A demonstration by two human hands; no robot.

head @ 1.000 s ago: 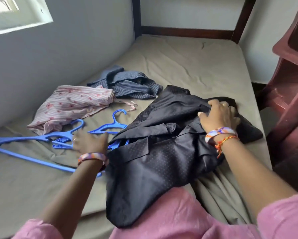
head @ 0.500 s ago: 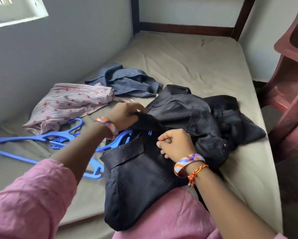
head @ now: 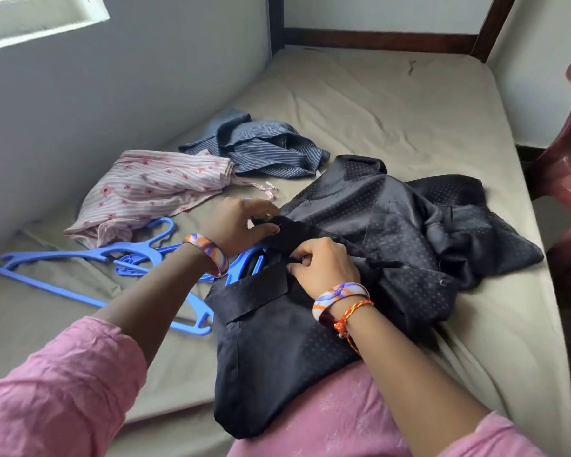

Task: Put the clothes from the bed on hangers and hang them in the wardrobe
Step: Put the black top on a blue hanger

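On the bed [head: 393, 103], we pinched the collar of the dark shirt [head: 360, 245] with our left hand [head: 241, 224] and right hand [head: 323, 267], beside the blue hangers [head: 89, 258].

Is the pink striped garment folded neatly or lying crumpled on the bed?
Crumpled. The pink striped garment lies bunched and creased on the bed, with no neat folds.

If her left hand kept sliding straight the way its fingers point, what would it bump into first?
Probably the dark dotted shirt. The left hand already pinches a fold of it, with fingers pointing right across the bed. More of that shirt lies straight ahead, though depth is hard to judge here.
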